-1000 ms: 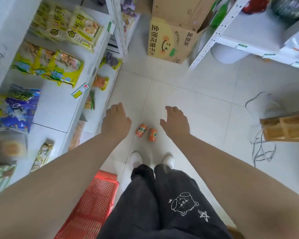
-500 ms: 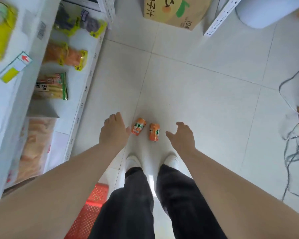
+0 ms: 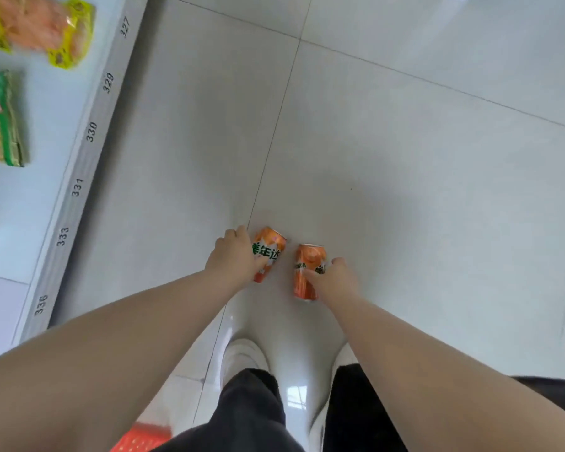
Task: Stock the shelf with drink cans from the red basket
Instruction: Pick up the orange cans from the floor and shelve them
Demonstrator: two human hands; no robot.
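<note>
You're bent over a pale tiled floor [image 3: 405, 141], which fills most of the view. Along the left runs a white shelf [image 3: 46, 203] w/ a grey edge strip numbered 327 to 336, low nos. farthest from you. Your bare forearms come in from the bottom corners toward the centre. Black trousers [image 3: 248, 412] sit at bottom centre, w/ white shoes [image 3: 242, 357] just past them. A corner of the red basket [image 3: 141, 438] shows at the bottom edge, left of your legs; can't tell what's in it. On the shelf there's an orange-and-yellow snack pack [image 3: 40, 27] at top left and a green pack [image 3: 0, 119] nearer you, apart from it. Your left hand [image 3: 234, 257] has its grip closed round the left can [image 3: 269, 247], thumb across the label, fingers over the far side. Your right hand [image 3: 335, 278] has its grip closed on the right can [image 3: 307, 269], thumb on its side. Both cans are orange and lie on their sides on the floor in front of your shoes, near each other, not touching.
</note>
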